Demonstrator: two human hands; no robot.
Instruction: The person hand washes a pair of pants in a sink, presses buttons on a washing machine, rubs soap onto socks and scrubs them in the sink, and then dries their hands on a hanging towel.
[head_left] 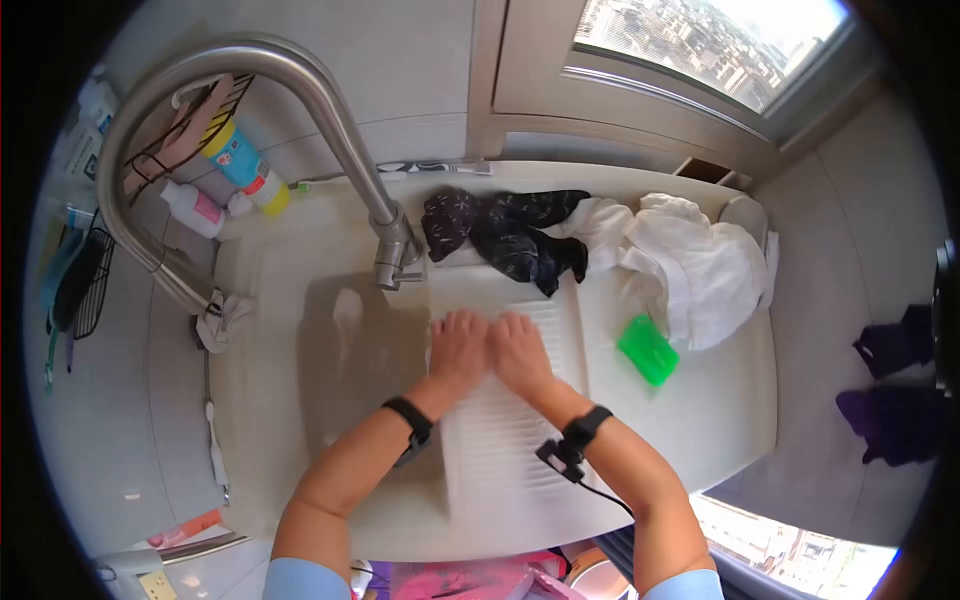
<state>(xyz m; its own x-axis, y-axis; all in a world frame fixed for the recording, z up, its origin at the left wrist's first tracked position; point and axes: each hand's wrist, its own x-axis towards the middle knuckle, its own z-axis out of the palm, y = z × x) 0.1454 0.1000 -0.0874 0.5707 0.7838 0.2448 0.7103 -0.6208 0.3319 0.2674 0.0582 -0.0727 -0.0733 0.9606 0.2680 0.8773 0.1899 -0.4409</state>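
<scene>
My left hand [461,345] and my right hand [520,350] are side by side at the upper part of the ribbed white washboard [500,455] built into the sink. The fingers of both are curled down against it. Whatever they may grip is hidden or blends with the white surface. Just beyond them, dark patterned cloth [510,225] lies bunched on the back ledge. White cloth [695,265] is heaped to its right. A bright green soap bar [648,350] rests on the flat surface right of my right hand.
A tall curved metal faucet [375,180] rises at the back, over the basin [350,380] on the left. Bottles, among them a blue and yellow one [245,165], stand in the back left corner. A toothbrush [216,445] lies along the left edge. A window [710,40] is behind.
</scene>
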